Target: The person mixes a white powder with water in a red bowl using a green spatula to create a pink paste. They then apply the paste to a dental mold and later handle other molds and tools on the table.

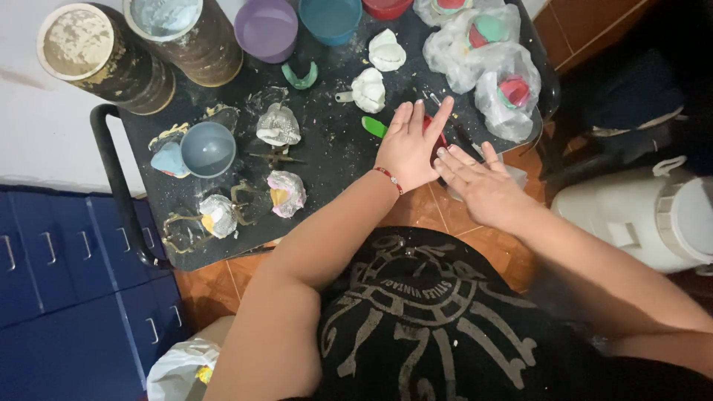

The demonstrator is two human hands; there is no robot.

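My left hand (pixel 411 147) lies flat, fingers spread, over a red bowl (pixel 438 138) at the near edge of a black tray table (pixel 327 141). My right hand (pixel 479 182) is open too, fingers stretched toward the left hand, just touching it at the table's corner. Neither hand holds anything. A green-handled tool (pixel 373 125) pokes out from under the left hand. White plaster dental casts (pixel 369 90) lie just beyond my fingers.
A grey mixing bowl (pixel 208 148), purple (pixel 266 28) and blue cups (pixel 330 18), two dusty cans (pixel 100 52), casts in plastic bags (pixel 505 82) and metal articulators (pixel 186 230) crowd the table. Blue drawers (pixel 67 275) stand left, a white container (pixel 653 215) right.
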